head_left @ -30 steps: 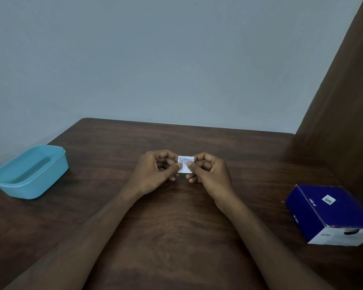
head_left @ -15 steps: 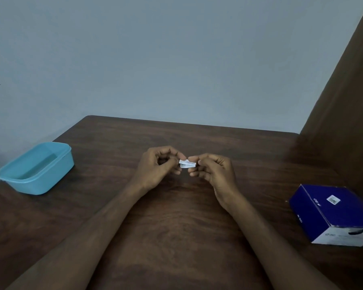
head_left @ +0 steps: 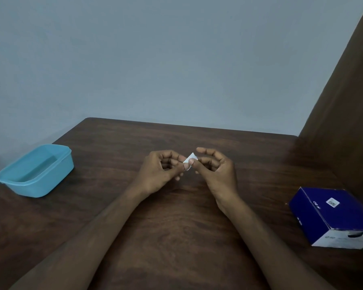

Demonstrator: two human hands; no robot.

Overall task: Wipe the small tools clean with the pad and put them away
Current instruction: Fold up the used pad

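Left hand [head_left: 158, 173] and right hand [head_left: 215, 170] pinch one small white packet [head_left: 190, 161] — above the table [head_left: 176, 227] (dark wood).

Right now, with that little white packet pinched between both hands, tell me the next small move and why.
Probably pull the two hands apart to tear the packet open. The left hand and right hand both pinch it above the table, and it looks sealed with no pad showing. No small tools are in view, so getting the pad out seems to come first.

Plain room, wooden table [head_left: 176, 237], bare wall [head_left: 155, 59]
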